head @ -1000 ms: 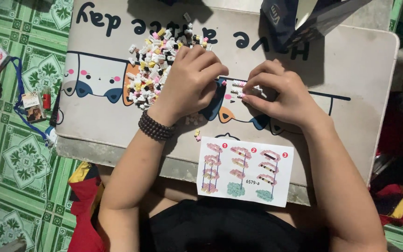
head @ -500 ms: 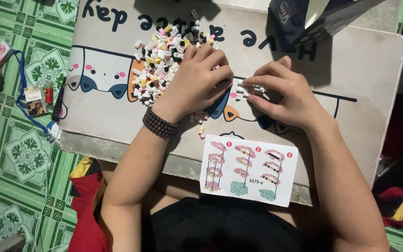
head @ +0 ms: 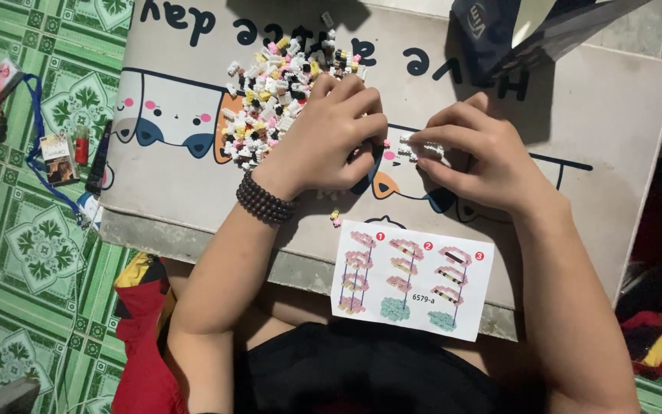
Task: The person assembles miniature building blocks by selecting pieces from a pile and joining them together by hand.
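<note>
Your right hand [head: 492, 165] pinches a white brick strip [head: 421, 147], lying crosswise; your left hand [head: 331, 142], curled, sits just beside it

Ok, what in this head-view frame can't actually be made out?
- Piece pinched by the right hand: white, too small, fingers partly cover it.
- What the left hand grips: hidden under its curled fingers.
- Pile of tiny bricks: single shapes too small to tell.
- Dark blue packet: cut off by the top edge.
- Instruction sheet: build steps too small to follow.
</note>
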